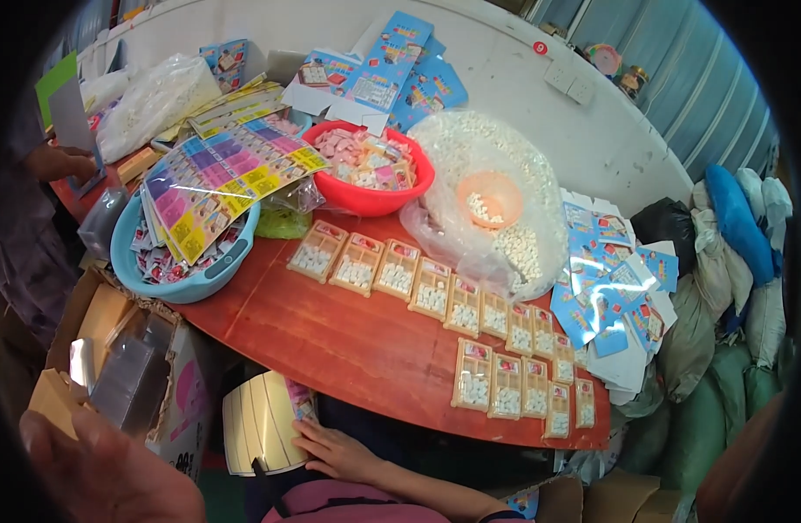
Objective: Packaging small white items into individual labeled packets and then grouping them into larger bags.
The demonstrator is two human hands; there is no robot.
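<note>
My left hand (113, 466) looms large and blurred at the lower left, beside an open carton (178, 392). Its fingers are bent but apart; a tan block (52, 403) shows just beyond their tips, and contact is unclear. In my lap, my right hand (339, 451) lies with fingers spread against a rounded cream object (259, 425) with dark lines. A strip of colourful printed packaging (301, 401) sticks up by those fingers. Small tan trays (355, 264) stand in two uneven rows on the red table (331, 349), holding white pieces and a small printed packet.
A blue basin (169, 288) of small packets bears printed sheets (226, 174). Behind are a red basin (365, 199) and a clear bag (418, 218) of white pieces with an orange bowl (492, 193). Blue cartons (583, 309) lie right. Another person's hand (65, 164) is at the far left.
</note>
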